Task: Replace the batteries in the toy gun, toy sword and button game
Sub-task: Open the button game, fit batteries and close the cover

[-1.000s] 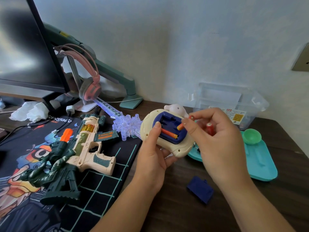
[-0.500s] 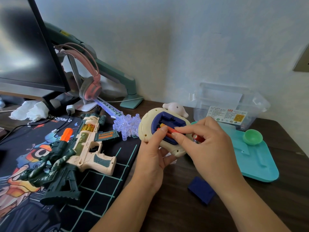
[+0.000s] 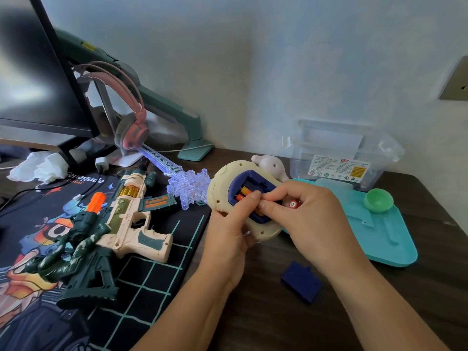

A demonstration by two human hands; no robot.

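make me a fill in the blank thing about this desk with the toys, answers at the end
1. The left hand grips the button game, while the right hand holds a battery coloured ____.
2. The toy gun has a muzzle tip coloured ____.
3. The navy battery cover lies on the desk ____ the two forearms.
4. The clear box stands ____ the teal tray.
Answers: red, orange, between, behind.

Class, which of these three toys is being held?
The cream button game, gripped by the left hand while the right hand holds a battery; the toy gun and glowing sword lie untouched.
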